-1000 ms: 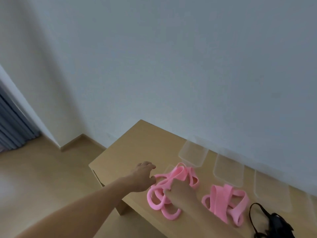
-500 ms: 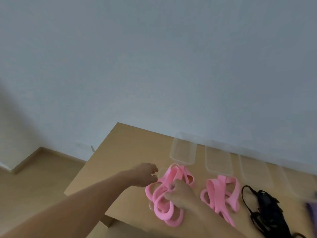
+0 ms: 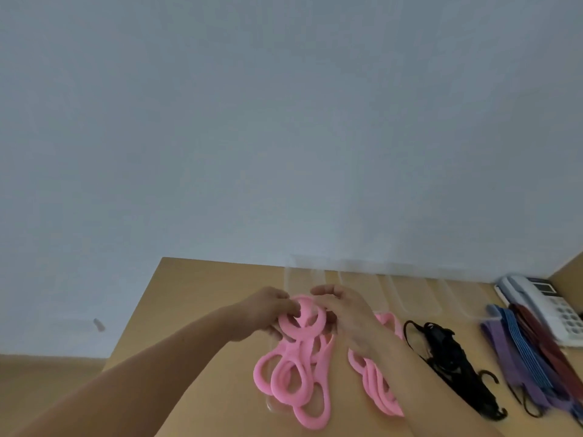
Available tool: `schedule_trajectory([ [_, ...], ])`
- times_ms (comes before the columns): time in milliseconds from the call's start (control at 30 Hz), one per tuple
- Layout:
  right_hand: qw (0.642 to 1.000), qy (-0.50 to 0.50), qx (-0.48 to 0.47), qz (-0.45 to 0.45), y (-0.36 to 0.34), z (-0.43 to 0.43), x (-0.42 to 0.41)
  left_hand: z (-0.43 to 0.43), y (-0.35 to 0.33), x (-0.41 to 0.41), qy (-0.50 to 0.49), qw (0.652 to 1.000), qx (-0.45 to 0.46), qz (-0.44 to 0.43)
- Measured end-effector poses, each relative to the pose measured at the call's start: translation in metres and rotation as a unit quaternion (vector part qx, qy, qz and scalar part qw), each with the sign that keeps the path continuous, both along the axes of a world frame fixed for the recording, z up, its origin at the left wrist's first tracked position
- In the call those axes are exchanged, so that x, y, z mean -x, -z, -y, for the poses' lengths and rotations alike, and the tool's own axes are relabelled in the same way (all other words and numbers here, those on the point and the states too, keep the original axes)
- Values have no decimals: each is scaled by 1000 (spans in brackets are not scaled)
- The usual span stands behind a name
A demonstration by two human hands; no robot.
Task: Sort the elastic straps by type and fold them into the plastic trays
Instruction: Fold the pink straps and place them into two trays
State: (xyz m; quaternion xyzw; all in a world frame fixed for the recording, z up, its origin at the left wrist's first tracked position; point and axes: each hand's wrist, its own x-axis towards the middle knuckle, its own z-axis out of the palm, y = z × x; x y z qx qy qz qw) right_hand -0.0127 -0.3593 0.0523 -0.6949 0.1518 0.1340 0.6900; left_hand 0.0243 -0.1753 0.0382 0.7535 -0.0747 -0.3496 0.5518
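Your left hand (image 3: 268, 313) and right hand (image 3: 345, 313) both curl around the top loops of the pink straps (image 3: 298, 335) (the lower loops trail onto the table (image 3: 195, 304)), just in front of the clear trays (image 3: 315, 275) along its back edge.

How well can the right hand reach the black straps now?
Probably yes, once it lets go: the right hand grips the pink straps. The black straps lie uncovered to its right, with only another pink bundle low between.
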Motion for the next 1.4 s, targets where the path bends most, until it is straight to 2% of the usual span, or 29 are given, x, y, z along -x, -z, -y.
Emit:
schedule_trajectory([
  [167,997,-31,29,58,-27,3,-11,-4,-45,-10,-26,998,40,40],
  [333,985,-159,21,60,-48,13,-13,3,-66,-14,-102,993,58,25],
  [400,973,-208,61,84,-55,16,-13,5,-68,-11,-122,991,49,6],
  [533,925,-280,204,158,-64,14,-18,1,-74,-4,-183,983,10,-8],
  [633,931,-270,172,175,-73,9,-25,-4,-69,-2,-239,970,-23,34],
  [733,931,-270,153,194,-88,8,-33,-7,-62,-1,-236,967,53,79],
  [833,926,-269,151,219,-99,10,-41,-8,-66,5,-203,965,160,45],
  [933,930,-224,169,236,-103,16,-47,-8,-72,10,-171,964,203,25],
  [1100,934,-178,180,251,-99,22,-50,0,-79,13,-133,973,186,40],
  [1233,934,-181,163,260,-106,22,-45,10,-80,11,-123,981,98,115],
  [1333,925,-172,187,283,-114,28,-47,15,-89,10,-126,979,117,108],
  [1400,923,-149,182,306,-119,32,-47,16,-96,9,-94,984,132,77],
])
